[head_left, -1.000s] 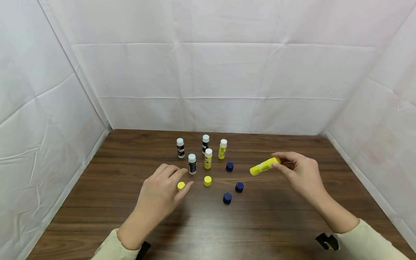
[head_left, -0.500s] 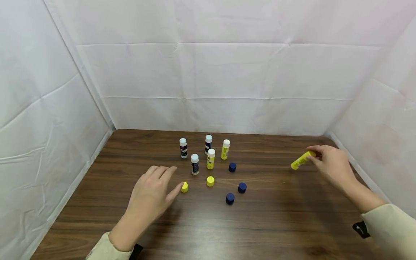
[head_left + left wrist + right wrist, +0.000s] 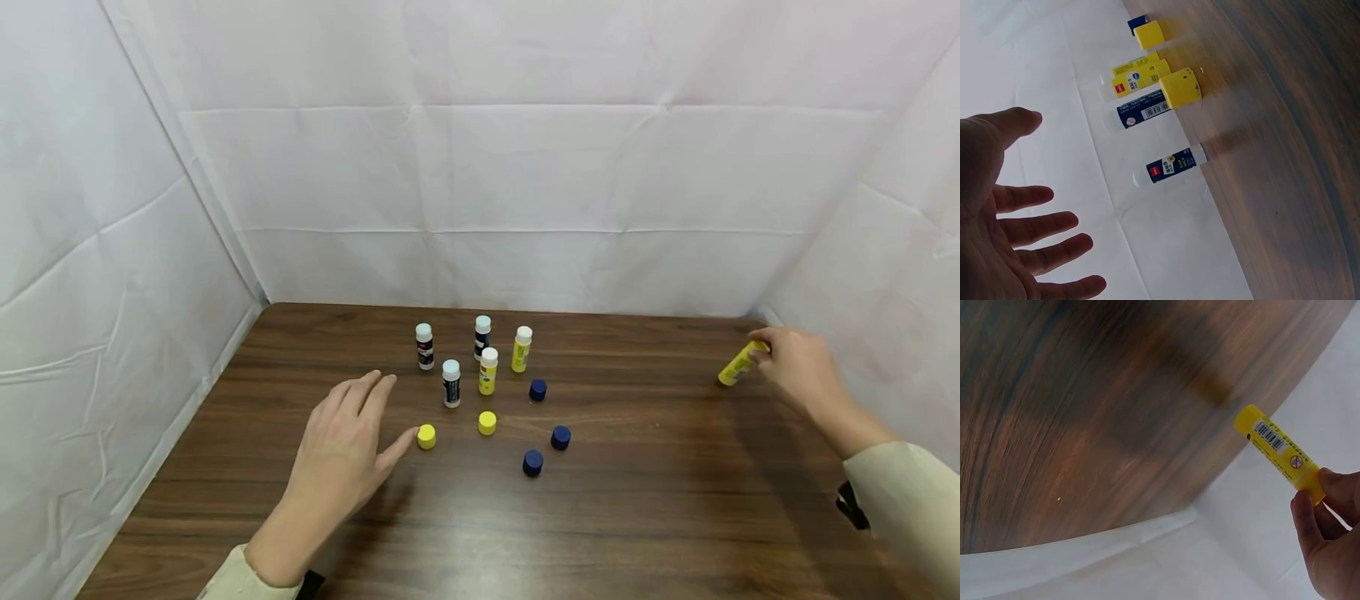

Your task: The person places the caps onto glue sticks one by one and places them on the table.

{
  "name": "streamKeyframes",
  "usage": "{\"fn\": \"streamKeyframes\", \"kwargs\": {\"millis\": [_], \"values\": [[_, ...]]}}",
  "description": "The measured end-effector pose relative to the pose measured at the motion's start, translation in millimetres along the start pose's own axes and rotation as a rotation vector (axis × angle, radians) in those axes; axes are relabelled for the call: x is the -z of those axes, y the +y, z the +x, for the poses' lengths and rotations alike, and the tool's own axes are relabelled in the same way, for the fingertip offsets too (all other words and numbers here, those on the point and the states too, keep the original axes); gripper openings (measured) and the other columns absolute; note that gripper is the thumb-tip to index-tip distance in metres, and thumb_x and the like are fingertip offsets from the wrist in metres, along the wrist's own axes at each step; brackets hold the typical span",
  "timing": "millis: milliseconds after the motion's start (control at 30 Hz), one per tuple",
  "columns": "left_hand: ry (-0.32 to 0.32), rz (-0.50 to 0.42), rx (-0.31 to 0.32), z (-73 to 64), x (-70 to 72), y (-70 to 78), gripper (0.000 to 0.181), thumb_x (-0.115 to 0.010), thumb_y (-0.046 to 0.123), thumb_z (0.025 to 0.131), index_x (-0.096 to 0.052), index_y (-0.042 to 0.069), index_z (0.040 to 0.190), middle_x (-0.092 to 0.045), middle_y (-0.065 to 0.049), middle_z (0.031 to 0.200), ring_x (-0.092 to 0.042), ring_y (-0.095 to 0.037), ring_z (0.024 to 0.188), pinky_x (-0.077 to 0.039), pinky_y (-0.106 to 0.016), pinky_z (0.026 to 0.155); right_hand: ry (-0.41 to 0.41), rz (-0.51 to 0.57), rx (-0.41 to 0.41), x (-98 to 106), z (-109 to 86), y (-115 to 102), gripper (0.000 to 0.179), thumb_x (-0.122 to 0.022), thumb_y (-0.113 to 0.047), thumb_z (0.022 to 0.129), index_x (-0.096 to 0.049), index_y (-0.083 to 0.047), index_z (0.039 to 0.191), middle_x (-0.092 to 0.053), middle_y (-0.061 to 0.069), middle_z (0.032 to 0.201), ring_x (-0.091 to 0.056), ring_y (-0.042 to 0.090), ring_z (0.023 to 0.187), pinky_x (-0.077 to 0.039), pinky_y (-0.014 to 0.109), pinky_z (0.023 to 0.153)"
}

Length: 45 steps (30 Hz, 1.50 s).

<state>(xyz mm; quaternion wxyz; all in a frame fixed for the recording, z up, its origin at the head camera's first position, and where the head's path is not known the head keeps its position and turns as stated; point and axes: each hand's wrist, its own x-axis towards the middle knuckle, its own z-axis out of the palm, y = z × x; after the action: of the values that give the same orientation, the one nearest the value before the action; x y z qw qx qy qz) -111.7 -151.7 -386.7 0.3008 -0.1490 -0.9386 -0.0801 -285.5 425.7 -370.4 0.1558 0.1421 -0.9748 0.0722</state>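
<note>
At the far right of the table, my right hand [image 3: 798, 367] pinches a yellow glue stick [image 3: 1279, 452] by its upper, capped end; the stick is tilted. My left hand [image 3: 337, 446] hovers at the left with its fingers spread and holds nothing. Its thumb tip is close to a yellow cap [image 3: 426, 437]; in the left wrist view the hand is plainly apart from things. Two yellow glue sticks without caps, a front one [image 3: 487, 372] and a back one [image 3: 521, 350], stand upright. Near them stand dark blue glue sticks [image 3: 452, 385] with pale tops.
A second yellow cap [image 3: 487, 423] lies at the middle of the brown table [image 3: 637, 517]. Dark blue caps [image 3: 533, 462] are scattered right of it. White sheeting [image 3: 525, 167] walls the table at the back and both sides.
My right hand has carried the yellow glue stick from right of the blue caps to the table's far right. My left hand has drawn back slightly left, away from the yellow cap.
</note>
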Motion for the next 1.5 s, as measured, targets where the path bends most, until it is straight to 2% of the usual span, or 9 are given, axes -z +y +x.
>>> {"fn": "streamKeyframes", "kwargs": {"millis": [200,467,733,900,1000,1133,1200,1367,1500], "values": [[-0.031,0.020,0.019,-5.2,-0.2,0.0,0.069,-0.082,0.045,0.083,-0.060,0.002,0.132,-0.063,-0.019,0.132,-0.060,-0.039,0.117,-0.055,-0.056,0.090,-0.071,-0.037,-0.040,-8.7,6.1,19.5,0.032,-0.069,-0.004,0.091,-0.064,0.017,0.114,-0.068,0.035,0.098,-0.063,0.051,0.082,-0.048,0.063,0.071],[-0.028,0.040,0.029,-6.2,-0.4,-1.3,0.068,-0.081,0.046,0.083,-0.061,0.004,0.133,-0.062,-0.018,0.133,-0.058,-0.038,0.119,-0.054,-0.056,0.090,-0.047,-0.048,-0.059,-11.9,10.6,30.2,0.031,-0.062,-0.004,0.090,-0.063,0.018,0.113,-0.067,0.035,0.093,-0.062,0.054,0.081,-0.047,0.065,0.072],[-0.145,0.043,0.079,-6.3,-0.1,5.4,0.075,-0.074,0.053,0.087,-0.054,0.007,0.144,-0.056,-0.015,0.143,-0.054,-0.038,0.127,-0.048,-0.061,0.099,-0.051,-0.088,-0.072,-13.4,9.8,34.8,0.034,-0.062,-0.010,0.093,-0.062,0.013,0.118,-0.066,0.033,0.092,-0.062,0.051,0.085,-0.048,0.064,0.074],[-0.160,0.037,0.077,-4.6,0.5,6.4,0.076,-0.074,0.053,0.087,-0.053,0.008,0.145,-0.055,-0.015,0.144,-0.053,-0.038,0.129,-0.048,-0.062,0.100,-0.039,-0.081,-0.083,-10.3,5.6,26.9,0.039,-0.063,-0.016,0.096,-0.059,0.012,0.122,-0.063,0.038,0.102,-0.059,0.056,0.089,-0.047,0.066,0.074],[-0.162,0.033,0.081,-2.9,1.8,5.8,0.077,-0.074,0.054,0.087,-0.053,0.008,0.145,-0.054,-0.016,0.146,-0.052,-0.038,0.130,-0.047,-0.063,0.101,0.013,-0.068,-0.099,-8.5,3.0,2.7,0.044,-0.062,-0.026,0.099,-0.058,0.011,0.124,-0.062,0.038,0.108,-0.057,0.058,0.094,-0.046,0.068,0.078],[-0.186,0.019,0.102,0.5,2.8,7.4,0.080,-0.070,0.059,0.088,-0.050,0.009,0.148,-0.051,-0.015,0.150,-0.048,-0.038,0.135,-0.044,-0.066,0.103,0.121,-0.003,-0.082,-12.9,-8.8,-56.9,0.051,-0.059,-0.036,0.102,-0.059,0.008,0.128,-0.062,0.036,0.119,-0.056,0.056,0.107,-0.044,0.070,0.088],[-0.206,0.011,0.112,2.4,2.0,10.0,0.082,-0.068,0.061,0.089,-0.048,0.010,0.150,-0.048,-0.015,0.152,-0.046,-0.038,0.137,-0.041,-0.067,0.104,0.175,0.033,-0.028,-15.7,-18.7,-91.6,0.050,-0.061,-0.035,0.102,-0.060,0.005,0.130,-0.061,0.034,0.124,-0.055,0.055,0.113,-0.043,0.069,0.094],[-0.251,0.002,0.123,6.0,-2.0,18.0,0.085,-0.061,0.067,0.091,-0.043,0.013,0.154,-0.042,-0.014,0.157,-0.040,-0.038,0.142,-0.037,-0.070,0.107,0.330,0.028,0.186,-22.7,-45.7,-164.2,0.053,-0.065,-0.037,0.095,-0.062,0.003,0.130,-0.060,0.030,0.130,-0.058,0.050,0.114,-0.048,0.064,0.095],[-0.264,-0.001,0.129,6.4,-6.3,22.0,0.085,-0.058,0.068,0.092,-0.040,0.016,0.156,-0.039,-0.014,0.159,-0.036,-0.037,0.145,-0.034,-0.071,0.109,0.358,0.056,0.264,-23.2,-65.4,-207.9,0.062,-0.058,-0.047,0.097,-0.059,0.002,0.135,-0.056,0.029,0.138,-0.055,0.047,0.122,-0.048,0.062,0.098]]}}
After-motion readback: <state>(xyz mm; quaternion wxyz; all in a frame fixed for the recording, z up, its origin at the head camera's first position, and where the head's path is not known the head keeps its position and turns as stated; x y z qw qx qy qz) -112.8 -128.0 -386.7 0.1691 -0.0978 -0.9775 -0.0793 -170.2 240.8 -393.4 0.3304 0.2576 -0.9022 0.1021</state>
